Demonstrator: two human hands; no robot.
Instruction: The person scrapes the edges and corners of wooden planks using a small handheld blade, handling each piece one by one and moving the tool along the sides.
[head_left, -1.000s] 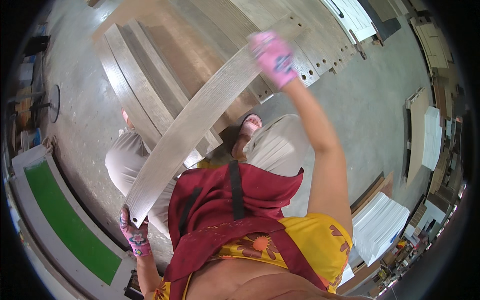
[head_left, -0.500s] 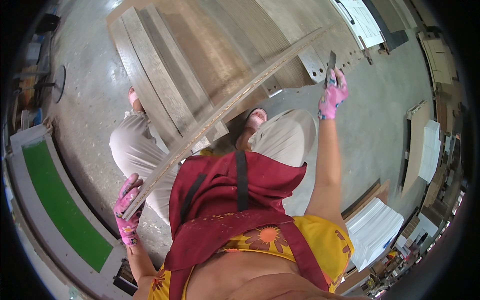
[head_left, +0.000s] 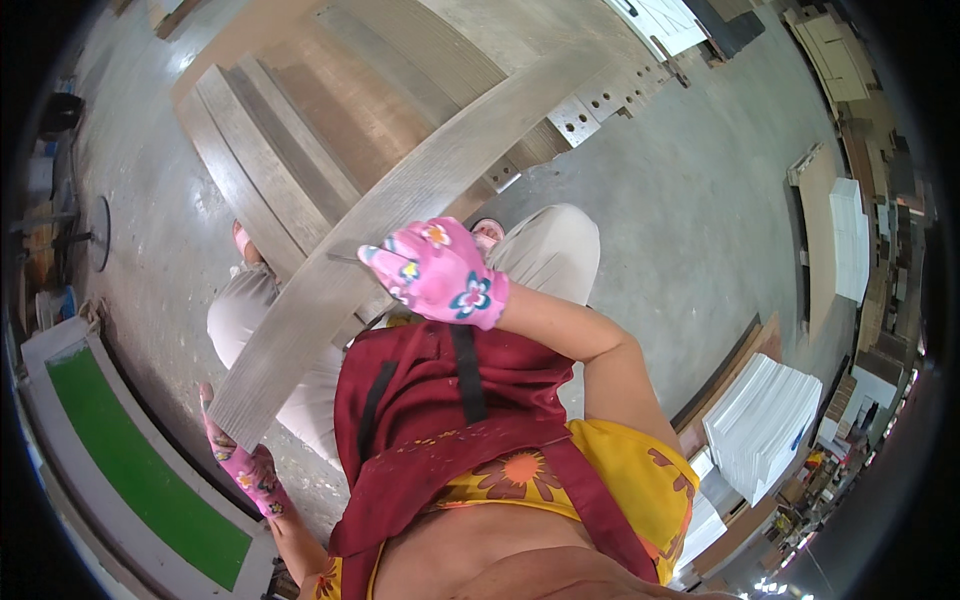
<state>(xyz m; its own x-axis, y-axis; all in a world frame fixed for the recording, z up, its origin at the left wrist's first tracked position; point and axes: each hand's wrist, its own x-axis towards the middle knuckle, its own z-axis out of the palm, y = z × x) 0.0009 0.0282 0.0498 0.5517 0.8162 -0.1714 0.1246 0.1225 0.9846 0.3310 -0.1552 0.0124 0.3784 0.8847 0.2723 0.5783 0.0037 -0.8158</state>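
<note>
Looking at a long gray-brown plank (head_left: 400, 195) slanting out over the left leg, with its long axis running from 8 o'clock up to roughly 1 o'clock, grain going the same way and broad face turned up. Gripping a thin gray blade (head_left: 345, 253) in the gloved right hand (head_left: 447, 272), fingers curled in tight, tip aimed at about 9 o'clock over the plank's middle. Can't tell about actual contact. At 8 o'clock, under the near end, spotting the left hand (head_left: 250, 472), with a fingertip poking up past the edge and the rest mostly hidden, so can't say how far open or how firm. Also seeing stacked planks (head_left: 262, 160) at 10, hole-drilled boards (head_left: 577, 120) at 1, and white sheets (head_left: 765, 425) at 4. Can't make out lettering at this size, just flower prints on both gloves.
</note>
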